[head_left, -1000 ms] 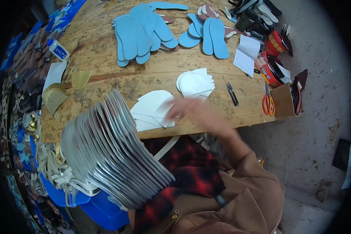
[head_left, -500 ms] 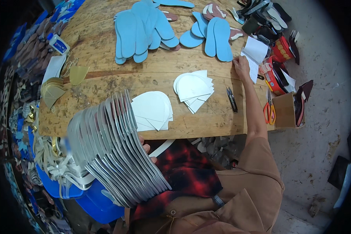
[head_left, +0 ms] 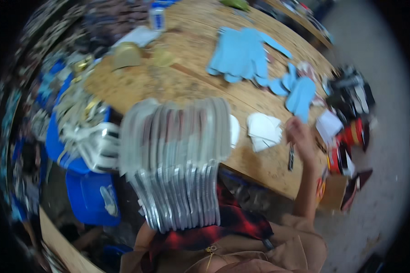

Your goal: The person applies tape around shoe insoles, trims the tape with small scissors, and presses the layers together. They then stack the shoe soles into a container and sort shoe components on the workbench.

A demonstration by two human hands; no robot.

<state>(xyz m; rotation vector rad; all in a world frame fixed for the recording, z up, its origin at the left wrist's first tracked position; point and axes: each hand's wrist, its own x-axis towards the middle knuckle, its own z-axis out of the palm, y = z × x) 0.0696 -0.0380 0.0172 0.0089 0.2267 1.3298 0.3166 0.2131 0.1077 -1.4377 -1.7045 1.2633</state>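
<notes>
A thick stack of curved, silver-grey, strap-like pieces [head_left: 175, 136] is held up in front of my body. My left hand is behind it, its fingers hidden; only part of the left forearm [head_left: 146, 235] shows below. Over the table's right part, my right hand [head_left: 299, 136] is lifted and smeared by motion, so its fingers are unclear. Close to it lie black thread snips [head_left: 290, 158] and a fanned pile of white rounded pieces [head_left: 263, 131]. More white pieces [head_left: 234, 131] show partly from behind the stack.
Light-blue insoles [head_left: 239, 54] lie on the wooden table [head_left: 200, 95], with more insoles [head_left: 300, 98] farther right. White paper [head_left: 329, 123] and a cardboard box [head_left: 332, 193] are at the right edge. Blue tubs [head_left: 89, 200] stand at left. A white-and-blue bottle [head_left: 157, 19] is at the back.
The view has swung left. My right hand has come off the white paper and moved left, nearer the snips. The stack now stands more upright, and the left fingers no longer show.
</notes>
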